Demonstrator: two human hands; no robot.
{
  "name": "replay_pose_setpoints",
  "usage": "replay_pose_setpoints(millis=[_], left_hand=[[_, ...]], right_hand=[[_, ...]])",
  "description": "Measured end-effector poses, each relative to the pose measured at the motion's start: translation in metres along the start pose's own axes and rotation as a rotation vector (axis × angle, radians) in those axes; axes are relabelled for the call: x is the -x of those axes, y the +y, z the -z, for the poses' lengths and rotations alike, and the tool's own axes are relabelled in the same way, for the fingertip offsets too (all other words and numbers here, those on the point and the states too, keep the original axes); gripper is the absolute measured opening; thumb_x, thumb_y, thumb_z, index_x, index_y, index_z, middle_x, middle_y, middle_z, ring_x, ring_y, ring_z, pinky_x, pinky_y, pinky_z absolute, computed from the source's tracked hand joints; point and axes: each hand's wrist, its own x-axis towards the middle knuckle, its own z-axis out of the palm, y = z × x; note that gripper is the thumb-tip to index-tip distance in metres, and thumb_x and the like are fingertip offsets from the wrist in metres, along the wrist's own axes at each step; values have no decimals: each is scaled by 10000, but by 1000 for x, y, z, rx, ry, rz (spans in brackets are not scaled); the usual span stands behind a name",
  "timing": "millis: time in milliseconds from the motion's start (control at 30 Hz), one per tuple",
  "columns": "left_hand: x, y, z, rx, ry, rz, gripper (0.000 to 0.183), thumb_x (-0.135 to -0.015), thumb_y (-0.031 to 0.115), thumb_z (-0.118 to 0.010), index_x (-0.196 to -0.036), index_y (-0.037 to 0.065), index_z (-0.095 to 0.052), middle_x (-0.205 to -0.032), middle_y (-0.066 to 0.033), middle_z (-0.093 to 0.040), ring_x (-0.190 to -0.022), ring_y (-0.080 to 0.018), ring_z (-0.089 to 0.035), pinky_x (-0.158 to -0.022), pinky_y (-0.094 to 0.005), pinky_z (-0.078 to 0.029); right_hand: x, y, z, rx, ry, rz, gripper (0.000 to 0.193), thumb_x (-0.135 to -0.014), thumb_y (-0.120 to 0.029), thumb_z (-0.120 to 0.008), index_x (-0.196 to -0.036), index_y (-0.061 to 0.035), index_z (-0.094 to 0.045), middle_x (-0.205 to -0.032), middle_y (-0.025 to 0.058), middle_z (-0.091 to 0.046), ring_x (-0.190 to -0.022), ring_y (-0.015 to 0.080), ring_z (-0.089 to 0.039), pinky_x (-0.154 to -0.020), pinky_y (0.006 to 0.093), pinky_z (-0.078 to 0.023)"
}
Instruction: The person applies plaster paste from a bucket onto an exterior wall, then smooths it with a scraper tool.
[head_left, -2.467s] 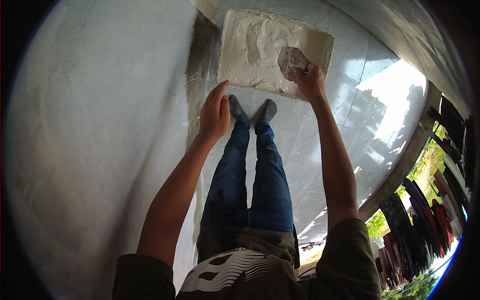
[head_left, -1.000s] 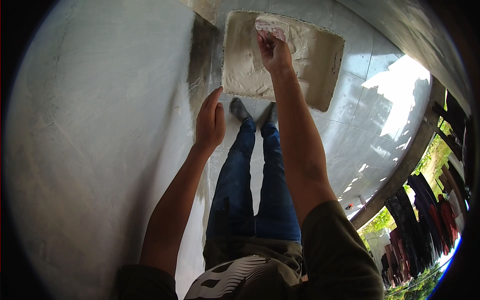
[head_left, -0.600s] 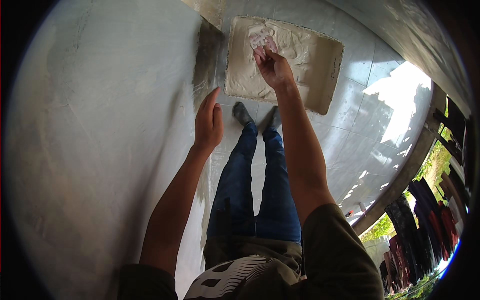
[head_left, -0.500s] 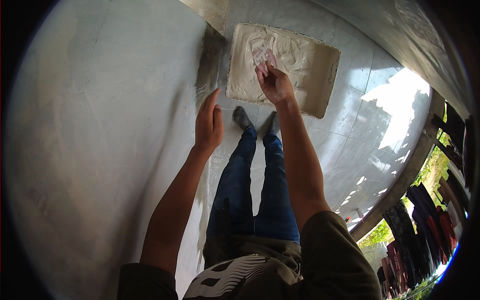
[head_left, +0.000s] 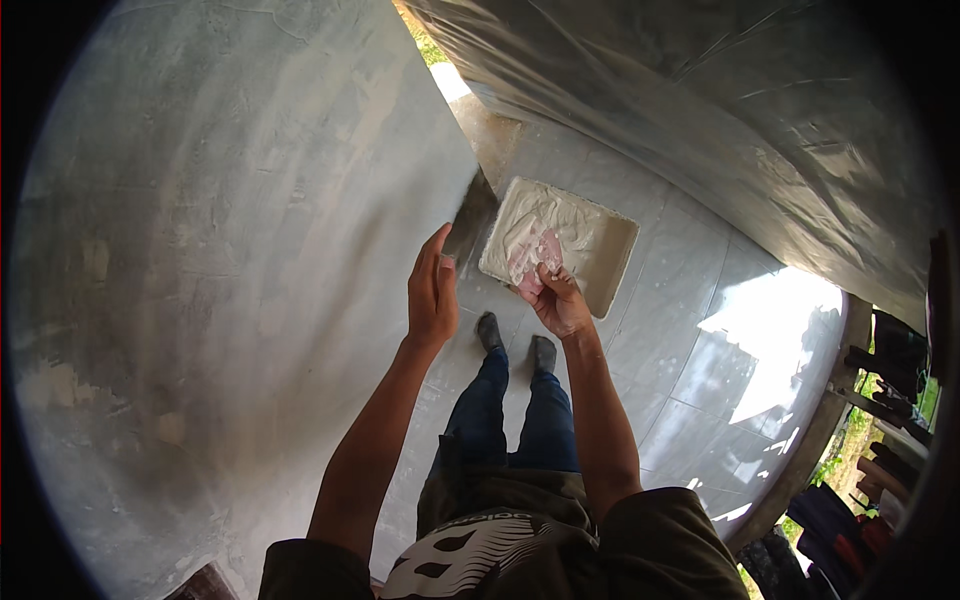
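My right hand (head_left: 560, 303) pinches a flat pink scraper (head_left: 541, 262) between thumb and fingers. Pale wet plaster is smeared over the scraper, whose exact shape is partly hidden by it. Behind and below it, on the floor, a rectangular tray (head_left: 618, 262) holds creamy pale plaster (head_left: 545, 212), heaped toward its left side. My left hand (head_left: 433, 295) is raised beside the grey wall (head_left: 300, 250), its fingers stretched out and holding nothing. Whether its fingertips touch the wall, I cannot tell.
Grey floor tiles (head_left: 672, 350) run under my feet and the tray. Plastic-like sheeting (head_left: 700, 130) slopes along the far right side. Hanging dark clothes (head_left: 835, 525) show at the lower right, near a bright sunlit patch (head_left: 775, 335) of floor.
The view has tilted upward, so the tray and feet sit lower and more sheeting shows. My right hand still grips the scraper, now nearer the tray's front edge in the picture. My left stays outstretched.
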Motion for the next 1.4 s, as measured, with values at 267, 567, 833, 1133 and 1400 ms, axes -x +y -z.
replay_pose_setpoints(millis=[267,567,833,1133,1400], left_hand=[[23,129,62,-55,293,-336,543,-1065,285,-321,-1459,-67,-444,-1463,-283,-509,-1385,-427,-473,-1170,-476,-331],[74,212,169,-155,549,-592,552,-1054,272,-326,-1474,-69,-432,-1486,-276,-498,-1404,-415,-461,-1178,-471,-327],[167,262,274,-325,754,-725,573,-1063,297,-332,-1505,-61,-394,-1526,-260,-461,-1448,-412,-408,-1198,-491,-309],[272,287,365,-473,890,-795,602,-1071,349,-337,-1515,-56,-383,-1537,-262,-444,-1457,-411,-395,-1202,-497,-303],[338,299,425,-563,971,-822,606,-1070,358,-353,-1511,-56,-390,-1539,-263,-441,-1467,-406,-382,-1206,-496,-294]], right_hand=[[41,-36,-117,66,-227,-28,382,-1031,-81,-570,-1394,4,-485,-1270,129,-655,-1079,212,-709,-895,371,-647],[66,1,-266,136,-454,-31,325,-1030,-80,-570,-1349,-26,-539,-1229,115,-672,-1053,224,-717,-864,373,-658],[118,73,-385,237,-718,-26,303,-1045,-83,-544,-1320,43,-536,-1220,167,-673,-1057,249,-720,-897,382,-649],[186,163,-459,207,-881,-99,307,-1049,-82,-528,-1325,52,-525,-1235,174,-668,-1071,250,-718,-911,378,-645],[231,213,-515,281,-988,-74,306,-1045,-89,-542,-1309,64,-528,-1218,172,-675,-1068,236,-719,-921,375,-642]])
